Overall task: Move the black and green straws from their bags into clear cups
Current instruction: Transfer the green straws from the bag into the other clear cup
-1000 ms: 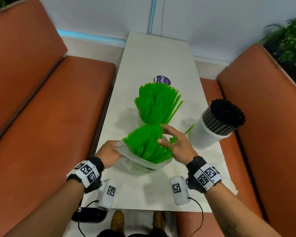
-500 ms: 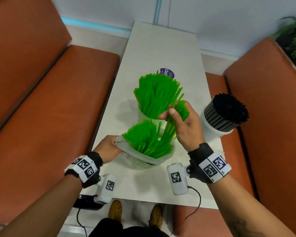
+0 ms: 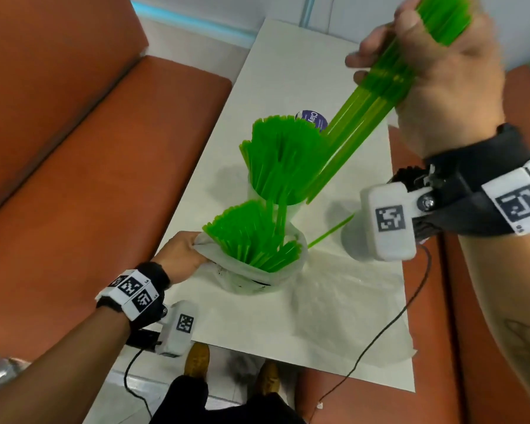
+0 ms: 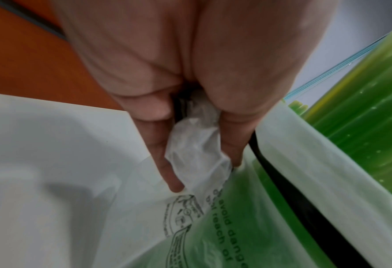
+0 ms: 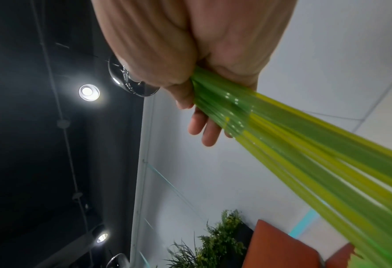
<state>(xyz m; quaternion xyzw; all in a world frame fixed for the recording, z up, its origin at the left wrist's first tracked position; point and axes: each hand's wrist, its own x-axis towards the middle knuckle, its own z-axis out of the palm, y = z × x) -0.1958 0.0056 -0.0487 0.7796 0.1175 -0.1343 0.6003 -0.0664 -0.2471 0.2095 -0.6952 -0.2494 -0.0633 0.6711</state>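
The right hand (image 3: pixel 441 75) grips a bundle of green straws (image 3: pixel 358 117) held high over the table (image 3: pixel 288 301) — fingers curled round it. The left hand (image 3: pixel 181 255) pinches the rim of the bag (image 3: pixel 257 276), where more straws stand just in front of the filled clear cup (image 3: pixel 294 211).

Bare bench (image 3: pixel 291 75) lies open beyond the packed green cup (image 3: pixel 283 160). Nearer, the bag (image 3: pixel 257 270) stands just beside the cup, leaving no passage between.
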